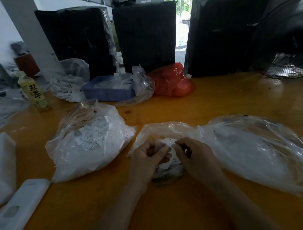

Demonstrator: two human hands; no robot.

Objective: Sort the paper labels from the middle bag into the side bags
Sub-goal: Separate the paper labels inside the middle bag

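Note:
Three clear plastic bags lie on the yellow table [217,103]. The middle bag [169,131] is small and sits right in front of me, with printed labels showing at its lower end. Both hands are at its mouth. My left hand [148,155] and my right hand [191,154] pinch small white paper labels [167,143] between curled fingers. The left bag [94,142] bulges with several white printed labels. The right bag [260,151] is large and looks whitish inside; its contents are blurred.
A green drink bottle [34,92] stands at the left. Behind are a blue tray [108,93] of white pieces, more clear bags, a red bag [173,82] and three black wrapped blocks [143,36]. A fan [285,42] stands far right. White objects [20,204] lie at the near left.

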